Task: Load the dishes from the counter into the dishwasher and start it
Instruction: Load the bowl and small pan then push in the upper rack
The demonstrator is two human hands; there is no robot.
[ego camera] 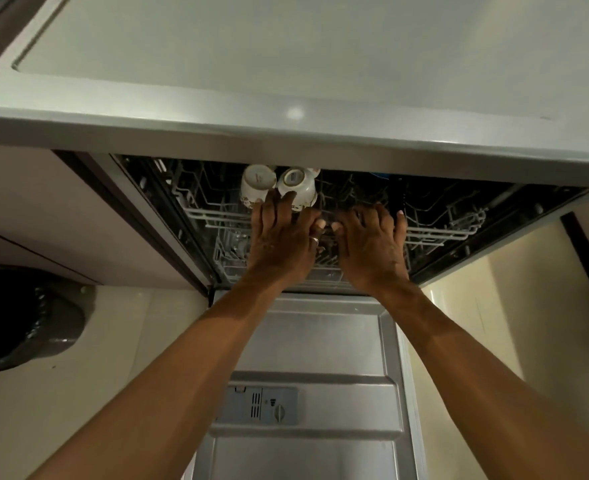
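Both hands were at the upper rack (435,232): the left hand (282,244) touched a white cup (300,183) with straight fingers, and the right hand (372,247) lay spread on the rack's front rail.

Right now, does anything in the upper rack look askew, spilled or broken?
The left cup and right cup in the upper rack lie tipped, bases toward the camera, crowded together, not seated mouth-down. No chips or spills show; the dim interior hides the rest.

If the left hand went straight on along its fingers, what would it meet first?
The upturned white cup on the right of the pair in the upper rack. The left hand seems to touch it with its fingertips, though depth is unclear.
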